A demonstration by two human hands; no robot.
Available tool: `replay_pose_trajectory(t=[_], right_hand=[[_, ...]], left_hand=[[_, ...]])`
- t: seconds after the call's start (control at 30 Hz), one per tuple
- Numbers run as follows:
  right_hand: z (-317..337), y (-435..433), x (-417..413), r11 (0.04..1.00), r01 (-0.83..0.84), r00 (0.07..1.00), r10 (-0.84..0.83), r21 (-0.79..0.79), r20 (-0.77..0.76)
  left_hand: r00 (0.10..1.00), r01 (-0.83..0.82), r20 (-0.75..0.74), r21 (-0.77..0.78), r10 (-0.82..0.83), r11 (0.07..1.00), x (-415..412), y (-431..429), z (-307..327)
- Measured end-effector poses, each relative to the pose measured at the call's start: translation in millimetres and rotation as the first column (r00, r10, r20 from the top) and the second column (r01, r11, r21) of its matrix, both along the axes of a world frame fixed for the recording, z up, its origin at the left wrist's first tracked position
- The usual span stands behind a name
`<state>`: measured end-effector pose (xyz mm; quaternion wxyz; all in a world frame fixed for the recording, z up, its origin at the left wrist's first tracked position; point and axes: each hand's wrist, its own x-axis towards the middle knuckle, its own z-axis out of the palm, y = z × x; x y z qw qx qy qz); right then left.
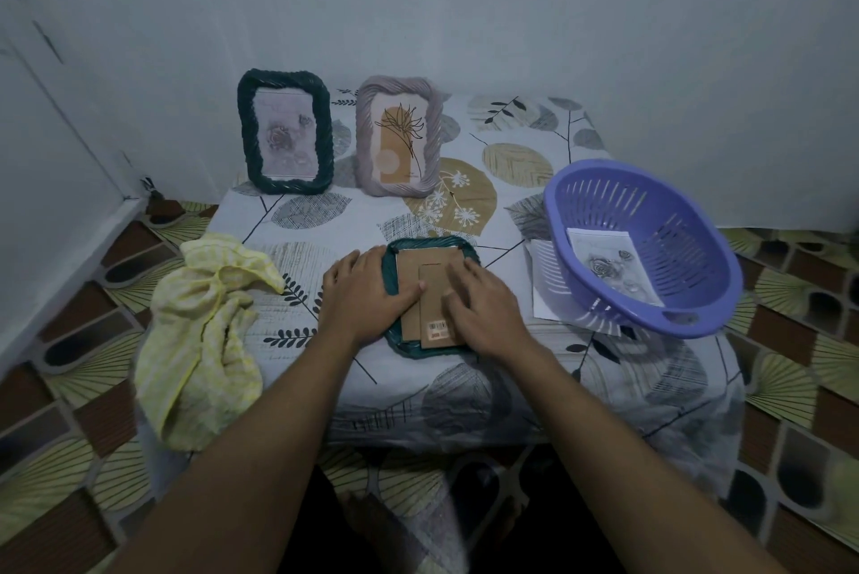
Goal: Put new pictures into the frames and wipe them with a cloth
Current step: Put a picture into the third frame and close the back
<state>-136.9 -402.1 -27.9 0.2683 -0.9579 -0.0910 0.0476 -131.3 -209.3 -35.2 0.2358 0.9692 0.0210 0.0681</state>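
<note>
A dark green picture frame (420, 244) lies face down at the middle of the low table, its brown cardboard back (430, 283) facing up. My left hand (365, 292) rests flat on the frame's left edge, thumb on the cardboard. My right hand (483, 306) presses flat on the right side of the backing. Two frames stand against the wall: a dark green frame (284, 132) with a rose picture and a mauve frame (399, 136) with a flower drawing. A crumpled yellow cloth (204, 336) hangs over the table's left edge.
A purple plastic basket (646, 243) sits tilted at the table's right, with a rose picture (609, 264) inside and a white sheet (541, 280) under it. The leaf-patterned tablecloth (325, 220) covers the table. Patterned floor surrounds it; walls stand behind and left.
</note>
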Motion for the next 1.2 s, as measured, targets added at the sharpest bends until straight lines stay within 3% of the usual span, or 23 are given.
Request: replay_pose_trajectory(t=[0.1,0.27,0.37,0.53,0.63,0.87,1.2], right_hand=[[-4,4,-10,0.992,-0.042,0.998,0.046,-0.118,0.038],[-3,6,-14,0.986,-0.027,0.996,0.041,-0.164,0.082],[-3,6,-15,0.984,-0.025,0.996,0.040,-0.174,0.085],[-3,6,-16,0.984,-0.021,0.996,0.035,-0.177,0.077],[-4,7,-15,0.984,-0.017,0.997,0.031,-0.176,0.075],[-4,7,-16,0.983,-0.011,0.996,0.026,-0.181,0.083],[-5,8,-15,0.984,-0.008,0.997,0.022,-0.179,0.074]], left_hand=[[1.000,-0.003,-0.006,-0.026,0.003,1.000,0,0,0],[0.996,-0.014,-0.085,-0.123,0.004,0.992,5,6,1],[0.997,0.064,-0.042,-0.154,-0.071,0.986,-1,9,8],[0.944,0.329,0.009,-0.028,-0.329,0.944,-20,15,13],[0.918,0.397,0.007,-0.002,-0.397,0.918,-27,21,11],[0.900,0.430,-0.108,0.050,-0.423,0.901,-41,23,22],[0.892,0.447,-0.116,0.067,-0.438,0.892,-43,24,24]])
